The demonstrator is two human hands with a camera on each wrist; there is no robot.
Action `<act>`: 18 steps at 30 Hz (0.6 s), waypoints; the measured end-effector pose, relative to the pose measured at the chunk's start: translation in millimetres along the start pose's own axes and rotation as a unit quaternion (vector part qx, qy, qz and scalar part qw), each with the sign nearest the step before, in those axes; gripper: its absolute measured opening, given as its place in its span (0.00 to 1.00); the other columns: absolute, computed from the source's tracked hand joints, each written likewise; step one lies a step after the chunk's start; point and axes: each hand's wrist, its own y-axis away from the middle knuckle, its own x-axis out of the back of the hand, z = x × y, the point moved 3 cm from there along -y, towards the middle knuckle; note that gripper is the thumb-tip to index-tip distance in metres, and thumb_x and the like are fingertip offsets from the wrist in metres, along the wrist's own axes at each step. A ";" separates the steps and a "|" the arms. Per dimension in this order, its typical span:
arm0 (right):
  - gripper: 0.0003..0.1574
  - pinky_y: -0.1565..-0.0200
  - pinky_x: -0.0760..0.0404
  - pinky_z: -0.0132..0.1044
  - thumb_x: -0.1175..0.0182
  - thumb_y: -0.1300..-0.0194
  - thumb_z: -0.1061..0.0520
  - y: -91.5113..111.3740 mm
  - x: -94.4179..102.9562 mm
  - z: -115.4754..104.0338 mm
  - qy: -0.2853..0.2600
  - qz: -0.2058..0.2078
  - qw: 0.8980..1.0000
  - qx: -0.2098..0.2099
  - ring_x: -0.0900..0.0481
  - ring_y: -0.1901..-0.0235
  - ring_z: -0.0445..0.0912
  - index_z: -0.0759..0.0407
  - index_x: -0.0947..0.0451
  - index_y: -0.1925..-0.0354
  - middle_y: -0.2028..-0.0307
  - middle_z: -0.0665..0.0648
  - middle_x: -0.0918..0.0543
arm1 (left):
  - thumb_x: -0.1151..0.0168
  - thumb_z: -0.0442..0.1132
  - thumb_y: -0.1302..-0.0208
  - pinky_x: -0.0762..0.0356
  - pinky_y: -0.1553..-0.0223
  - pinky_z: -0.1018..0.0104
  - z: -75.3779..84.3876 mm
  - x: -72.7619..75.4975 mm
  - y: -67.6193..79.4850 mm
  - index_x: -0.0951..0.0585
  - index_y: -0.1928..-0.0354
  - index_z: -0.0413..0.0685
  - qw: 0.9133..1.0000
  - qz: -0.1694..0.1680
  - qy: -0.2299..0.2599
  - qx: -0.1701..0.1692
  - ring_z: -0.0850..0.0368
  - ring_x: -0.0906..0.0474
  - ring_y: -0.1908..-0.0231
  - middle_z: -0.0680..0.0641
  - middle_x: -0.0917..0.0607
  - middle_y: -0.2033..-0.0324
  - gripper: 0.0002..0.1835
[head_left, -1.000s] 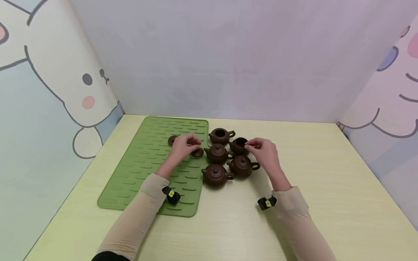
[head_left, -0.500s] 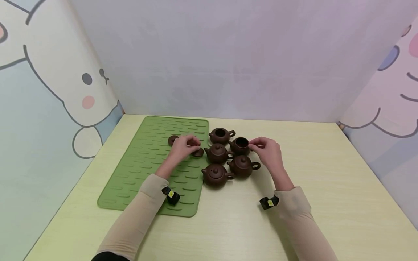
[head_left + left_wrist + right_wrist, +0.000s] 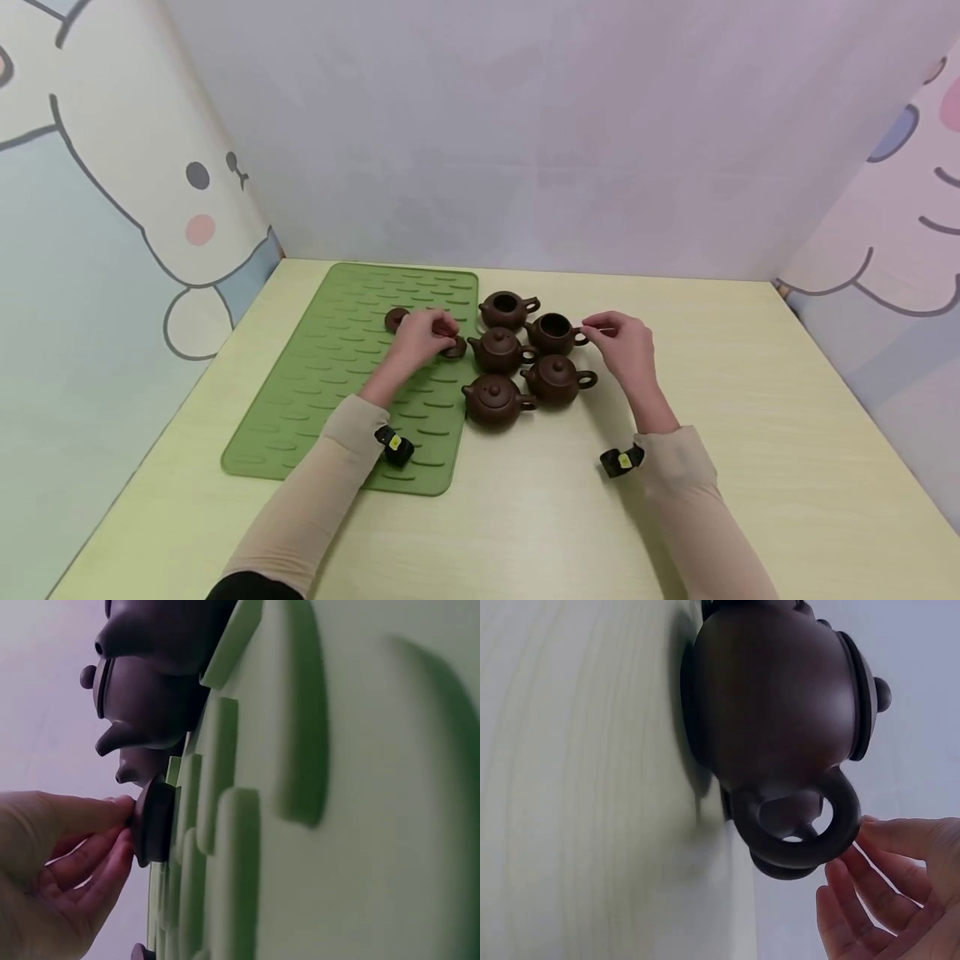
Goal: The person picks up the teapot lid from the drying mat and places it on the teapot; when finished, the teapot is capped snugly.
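Dark brown teapots stand in a cluster on the table. My left hand pinches a small brown teapot lid by its knob, low over the green mat. A second lid lies on the mat behind that hand. At the right of the cluster, my right hand pinches the handle of a lidless teapot. In the right wrist view, a nearer lidded teapot partly hides that grip. Another lidless teapot stands at the back.
The green ridged mat covers the left of the table, its right edge beside the teapots. More lidded teapots, one at the front and one in the middle, stand close together. Pale walls enclose the table's back and sides.
My right hand has moved right, from the rim of the lidless teapot to its handle, uncovering the opening. My left hand stays at the lid.
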 end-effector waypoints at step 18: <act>0.16 0.42 0.22 0.51 0.38 0.31 0.56 -14.4 -14.7 14.9 0.009 -0.089 0.996 -0.008 0.16 0.48 0.59 0.64 0.16 0.49 0.51 0.67 0.13 | 0.33 0.35 0.35 0.16 0.52 0.56 14.1 21.7 -9.1 0.15 0.57 0.45 0.999 0.027 -0.020 0.009 0.48 0.16 0.54 0.42 0.12 0.56 0.06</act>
